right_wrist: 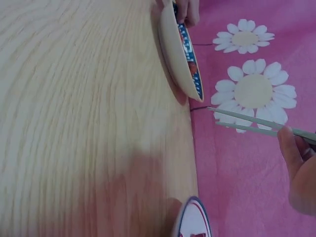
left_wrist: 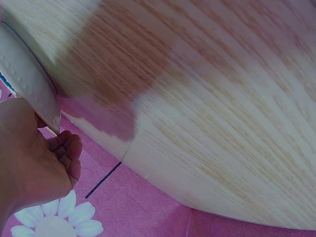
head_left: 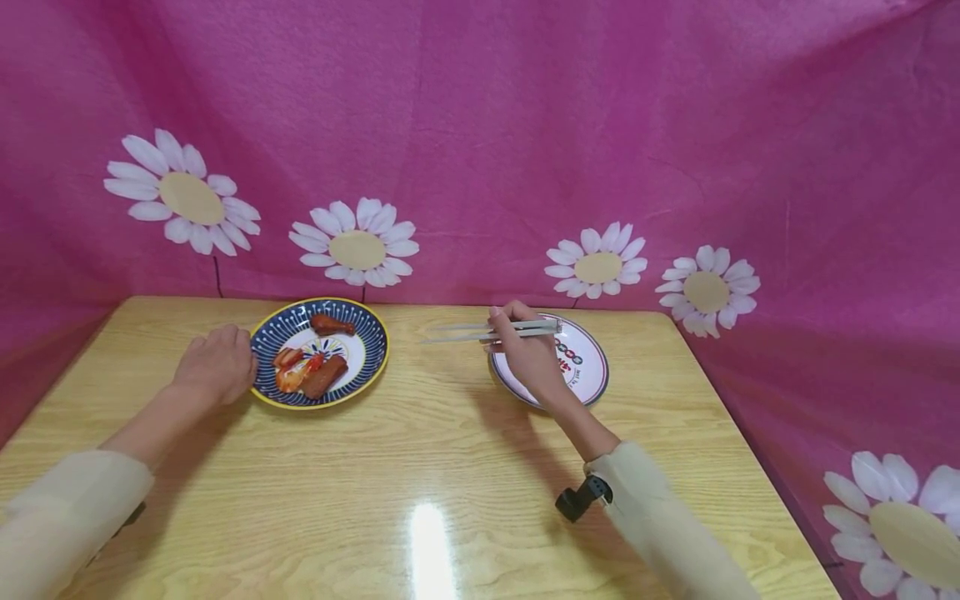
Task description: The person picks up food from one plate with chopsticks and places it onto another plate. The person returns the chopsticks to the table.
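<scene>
My left hand (head_left: 219,364) pinches the left rim of a blue-patterned plate (head_left: 375,346) with a yellow edge; the left wrist view has the fingers (left_wrist: 69,148) curled at that rim. On the plate lie a glazed reddish-brown piece of food (head_left: 331,325) that looks like a drumstick, a brown oblong piece (head_left: 325,377) and some orange-red pieces (head_left: 288,377) resembling kimchi. My right hand (head_left: 528,354) grips a pair of metal chopsticks (right_wrist: 252,120), their tips pointing left, apart and with nothing between them. Beneath that hand is a smaller white plate (head_left: 588,379) with printed lettering, partly hidden.
Both plates stand near the far edge of the light wooden table (head_left: 420,442). A pink cloth (head_left: 480,150) printed with white daisies hangs behind it and along its sides. A black wrist device (head_left: 583,497) sits at the right sleeve.
</scene>
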Motion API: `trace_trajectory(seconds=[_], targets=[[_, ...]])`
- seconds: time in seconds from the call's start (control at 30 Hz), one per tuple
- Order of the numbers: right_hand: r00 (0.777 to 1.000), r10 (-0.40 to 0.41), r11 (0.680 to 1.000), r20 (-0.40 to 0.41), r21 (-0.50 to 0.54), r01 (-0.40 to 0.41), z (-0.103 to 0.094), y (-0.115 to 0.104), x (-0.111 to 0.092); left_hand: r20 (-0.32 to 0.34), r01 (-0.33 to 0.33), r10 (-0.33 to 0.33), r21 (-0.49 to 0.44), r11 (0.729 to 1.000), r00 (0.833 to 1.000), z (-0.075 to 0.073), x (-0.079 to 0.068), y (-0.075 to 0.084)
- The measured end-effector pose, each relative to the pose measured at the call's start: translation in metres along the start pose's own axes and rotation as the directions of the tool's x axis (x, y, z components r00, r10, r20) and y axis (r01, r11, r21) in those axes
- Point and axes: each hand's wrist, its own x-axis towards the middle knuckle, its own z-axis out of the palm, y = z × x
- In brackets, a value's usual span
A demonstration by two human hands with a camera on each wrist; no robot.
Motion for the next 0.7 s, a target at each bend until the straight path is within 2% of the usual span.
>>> trace_trajectory(seconds=[0.23, 0.47, 0.7], targets=[[0.999, 0.030, 0.996, 0.045, 0.087, -0.034, 0.019, 0.002, 0.002, -0.005, 0.005, -0.005, -0.011, 1.000, 1.000, 0.002, 0.000, -0.001], [0.998, -0.002, 0.997, 0.060, 0.083, -0.003, 0.040, 0.000, 0.009, -0.014, -0.005, 0.005, -0.022, 1.000, 1.000, 0.002, 0.001, -0.002], [0.998, 0.012, 0.996, 0.069, 0.090, -0.018, 0.060, 0.006, 0.012, -0.002, -0.002, 0.002, -0.025, 1.000, 1.000, 0.001, 0.001, -0.002]])
